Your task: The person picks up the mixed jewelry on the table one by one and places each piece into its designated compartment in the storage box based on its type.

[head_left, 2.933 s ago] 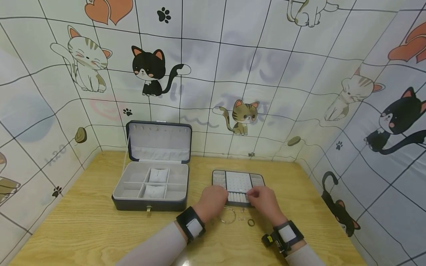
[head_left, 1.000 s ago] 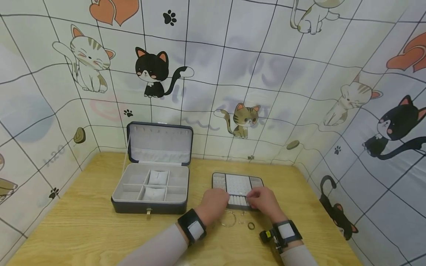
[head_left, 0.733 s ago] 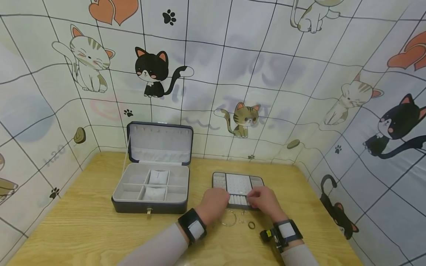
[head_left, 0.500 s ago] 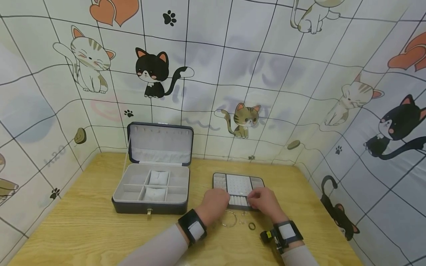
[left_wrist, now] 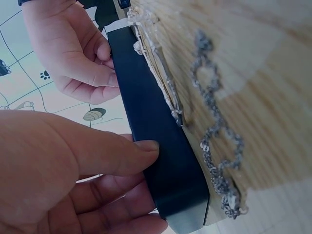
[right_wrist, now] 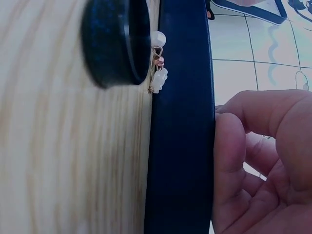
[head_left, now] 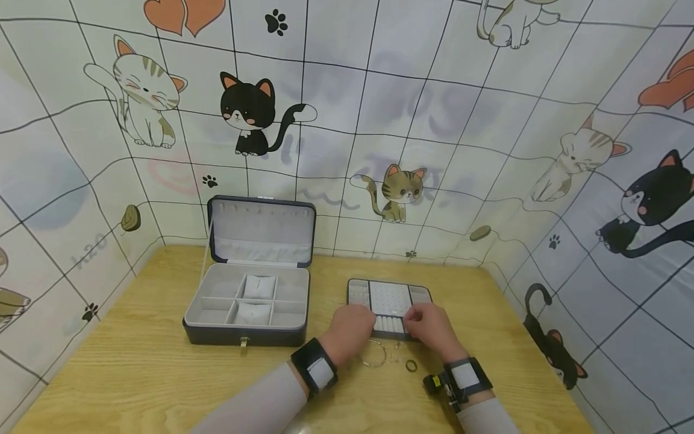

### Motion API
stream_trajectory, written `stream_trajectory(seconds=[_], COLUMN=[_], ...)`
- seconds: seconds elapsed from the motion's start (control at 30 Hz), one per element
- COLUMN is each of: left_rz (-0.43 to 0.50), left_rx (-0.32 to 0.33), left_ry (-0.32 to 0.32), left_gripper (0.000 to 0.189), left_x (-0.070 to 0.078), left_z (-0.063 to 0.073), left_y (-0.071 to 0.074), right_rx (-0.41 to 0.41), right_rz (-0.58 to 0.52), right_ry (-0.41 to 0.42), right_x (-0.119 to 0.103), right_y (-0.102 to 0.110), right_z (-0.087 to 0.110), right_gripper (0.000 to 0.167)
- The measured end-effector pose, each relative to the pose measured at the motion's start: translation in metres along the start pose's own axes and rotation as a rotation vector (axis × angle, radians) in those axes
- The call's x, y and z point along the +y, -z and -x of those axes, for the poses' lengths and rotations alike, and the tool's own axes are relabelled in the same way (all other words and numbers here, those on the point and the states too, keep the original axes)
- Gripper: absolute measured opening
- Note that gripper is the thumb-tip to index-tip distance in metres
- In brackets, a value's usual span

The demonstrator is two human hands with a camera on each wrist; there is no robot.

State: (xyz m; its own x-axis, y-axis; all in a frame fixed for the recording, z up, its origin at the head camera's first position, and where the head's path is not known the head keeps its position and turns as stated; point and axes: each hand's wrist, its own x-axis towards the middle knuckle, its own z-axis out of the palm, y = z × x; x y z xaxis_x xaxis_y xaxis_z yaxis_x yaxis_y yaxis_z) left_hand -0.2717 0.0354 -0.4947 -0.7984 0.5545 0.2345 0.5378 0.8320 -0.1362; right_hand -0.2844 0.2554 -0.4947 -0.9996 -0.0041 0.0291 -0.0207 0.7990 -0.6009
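On the wood-grain surface [head_left: 162, 386], pinching the left end of a crosswise jewelry tray [head_left: 389, 334] with left fingers [left_wrist: 122, 207], bunching right fingers [right_wrist: 229, 141] at its right end, with hold unclear.

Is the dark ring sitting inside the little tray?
No, the dark ring lies on the wooden table, in front of the tray.

Head view: bright, even light; faint worktop [head_left: 135, 374] glare near six o'clock, edges stretched. Wrist views cooler. Left wrist: shadow band, three o'clock. Right wrist: dark ring [right_wrist: 107, 44] blurred, eleven o'clock; tray [right_wrist: 180, 146] side underlit.
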Motion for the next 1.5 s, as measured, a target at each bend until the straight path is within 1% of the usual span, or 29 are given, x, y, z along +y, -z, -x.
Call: stream_trajectory(seconds=[0.3, 0.47, 0.9, 1.17, 1.33, 1.5], left_rz=[0.013, 0.021, 0.042, 0.020, 0.014, 0.013], left_rx=[-0.031, -0.035, -0.013, -0.001, 0.007, 0.020], left_ry=[0.005, 0.005, 0.003, -0.005, -0.008, -0.012], left_gripper=[0.012, 0.011, 0.008, 0.011, 0.012, 0.011], left_x=[-0.0005, -0.0003, -0.0008, 0.0009, 0.0011, 0.0003], left_z=[0.0000, 0.0000, 0.0012, 0.0022, 0.0023, 0.0023], left_y=[0.0034, 0.0048, 0.0057, 0.0030, 0.0024, 0.0032], right_rx=[0.021, 0.033, 0.035, 0.014, 0.023, 0.028], right_rz=[0.038, 0.077, 0.125, 0.185, 0.186, 0.188], right_ry=[0.019, 0.032, 0.038, 0.028, 0.044, 0.041], right_x=[0.0003, -0.0001, -0.0028, -0.0034, -0.0036, -0.0043], right_y=[-0.0024, -0.0035, -0.0047, -0.0072, -0.0081, -0.0088], right_z=[-0.0017, -0.0018, -0.0025, -0.0026, -0.0019, -0.0028], right_gripper=[0.011, 0.013, 0.016, 0.015, 0.015, 0.017])
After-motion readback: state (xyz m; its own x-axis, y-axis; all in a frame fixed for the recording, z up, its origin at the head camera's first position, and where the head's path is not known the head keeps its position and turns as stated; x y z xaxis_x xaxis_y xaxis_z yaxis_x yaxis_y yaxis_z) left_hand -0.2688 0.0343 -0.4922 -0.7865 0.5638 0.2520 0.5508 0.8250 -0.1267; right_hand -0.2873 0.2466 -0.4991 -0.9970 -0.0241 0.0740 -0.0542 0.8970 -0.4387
